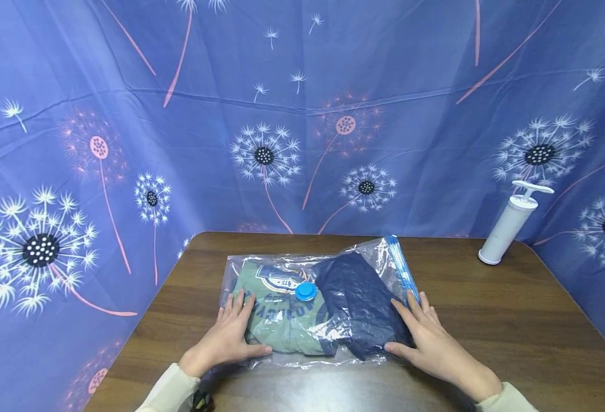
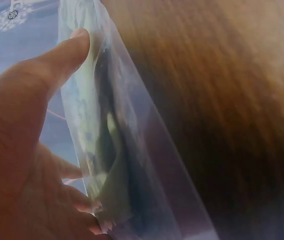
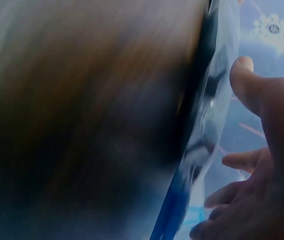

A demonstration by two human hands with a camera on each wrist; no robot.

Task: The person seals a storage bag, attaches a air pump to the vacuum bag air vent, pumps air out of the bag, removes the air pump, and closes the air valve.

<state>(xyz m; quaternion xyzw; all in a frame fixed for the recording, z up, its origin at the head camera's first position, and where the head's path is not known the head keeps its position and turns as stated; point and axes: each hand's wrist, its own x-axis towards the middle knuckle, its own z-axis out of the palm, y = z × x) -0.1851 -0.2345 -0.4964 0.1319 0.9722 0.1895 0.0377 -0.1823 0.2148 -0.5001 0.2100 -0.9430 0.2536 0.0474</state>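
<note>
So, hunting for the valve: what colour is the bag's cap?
Blue cap; head view shows it best.

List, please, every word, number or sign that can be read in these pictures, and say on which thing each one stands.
Nothing reads whole.
Green shirt inside the clear bag: a round blue-and-white badge and a row of large dark letters, creased, partly under the left hand and glare; unreadable.
Blue valve, white pump: no text seen.
Both wrist views: too blurred.

Head view: even, bright, soft light, sharp focus, wide-angle bowing at the edges. Glare on plastic bag (image 1: 333, 329) around 6 o'clock. Both wrist views blurred, table (image 2: 222, 100) smeared; right wrist dim, dark shading from 6 to 9 o'clock.
</note>
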